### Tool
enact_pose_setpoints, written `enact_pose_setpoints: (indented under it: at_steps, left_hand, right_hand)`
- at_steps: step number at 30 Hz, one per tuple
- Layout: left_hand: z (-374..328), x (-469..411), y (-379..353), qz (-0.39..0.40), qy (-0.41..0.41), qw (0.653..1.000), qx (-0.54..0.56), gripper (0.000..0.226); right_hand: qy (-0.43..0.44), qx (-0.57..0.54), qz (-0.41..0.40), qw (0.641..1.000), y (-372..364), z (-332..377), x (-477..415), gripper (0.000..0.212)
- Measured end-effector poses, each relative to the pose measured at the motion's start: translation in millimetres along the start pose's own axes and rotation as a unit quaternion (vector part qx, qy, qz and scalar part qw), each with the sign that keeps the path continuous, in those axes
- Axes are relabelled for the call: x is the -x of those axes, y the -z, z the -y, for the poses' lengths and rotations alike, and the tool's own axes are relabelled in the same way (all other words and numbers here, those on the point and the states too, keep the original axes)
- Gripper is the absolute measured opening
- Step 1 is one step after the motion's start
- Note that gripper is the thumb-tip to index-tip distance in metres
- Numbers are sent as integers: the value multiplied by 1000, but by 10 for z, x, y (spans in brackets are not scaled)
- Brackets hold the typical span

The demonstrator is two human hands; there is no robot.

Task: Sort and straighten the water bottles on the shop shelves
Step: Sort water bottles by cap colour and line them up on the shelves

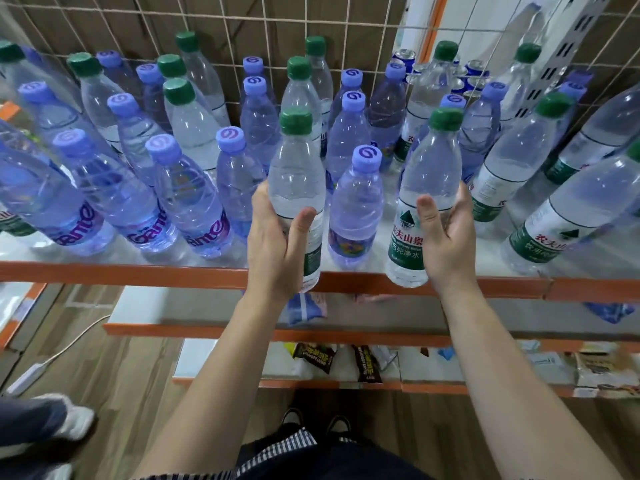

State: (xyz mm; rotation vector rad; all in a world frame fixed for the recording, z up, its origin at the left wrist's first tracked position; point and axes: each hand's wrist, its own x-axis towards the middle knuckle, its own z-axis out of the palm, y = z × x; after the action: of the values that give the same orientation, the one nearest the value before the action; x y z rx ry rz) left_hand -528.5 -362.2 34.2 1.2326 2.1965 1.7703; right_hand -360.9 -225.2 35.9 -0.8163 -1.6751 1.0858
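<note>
Two green-cap bottles held out over the front edge of the top shelf [121,273], bases hanging past the orange lip, not resting on it. Left bottle [298,188] wrapped by left hand [277,244], thumb across the front, fingers behind. Right bottle [426,199] gripped by right hand [446,244], thumb on the label, palm on the far side. Both upright, caps tilted slightly back toward the wire grid [242,29].

Between them, a purple-cap bottle [353,206] standing at the shelf front, just beside both held ones. More purple caps left and behind, green caps mostly right; brands mixed through the middle, so sorting looks far from finished.

Risks, as judged:
- Bottles smooth and full, held one-handed low on the body; top-heavy, could slip or swing if grip loosens, dropping to the lower shelves or floor.
- Setting either down too close to the lip leaves it overhanging; could tip off.
- Moving a held bottle sideways likely clips the purple-cap bottle between them; standing at the front edge, easy to knock forward.
- Rows packed tight; pushing a bottle into a gap could topple neighbours in a chain toward the back grid.
- Left rows leaning in this wide view; cannot tell if truly tilted or lens distortion.
</note>
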Motion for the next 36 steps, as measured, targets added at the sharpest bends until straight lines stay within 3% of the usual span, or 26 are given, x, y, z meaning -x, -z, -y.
enact_pose_setpoints:
  at_steps: [6, 9, 17, 23, 32, 36]
  left_hand:
    - [-119, 197, 172, 21, -9, 999, 29, 57]
    - [-184, 286, 221, 58, -5, 997, 50, 57]
    - [-420, 562, -12, 187, 22, 973, 136, 48]
    - [-627, 767, -542, 258, 73, 946, 183, 48]
    - [-1354, 1113, -1728, 304, 70, 929, 199, 57]
    - [-1794, 1353, -2336, 319, 69, 920, 214, 41]
  right_hand:
    - [-41, -45, -30, 998, 33, 134, 260, 82]
    - [-69, -97, -52, 992, 40, 290, 470, 83]
    - [-137, -142, -118, 973, 363, 426, 1045, 38]
    - [-163, -147, -179, 959, 886, 369, 1206, 13]
    - [-138, -167, -212, 953, 2161, 150, 1087, 26]
    - [-136, -158, -199, 958, 2905, 50, 980, 30]
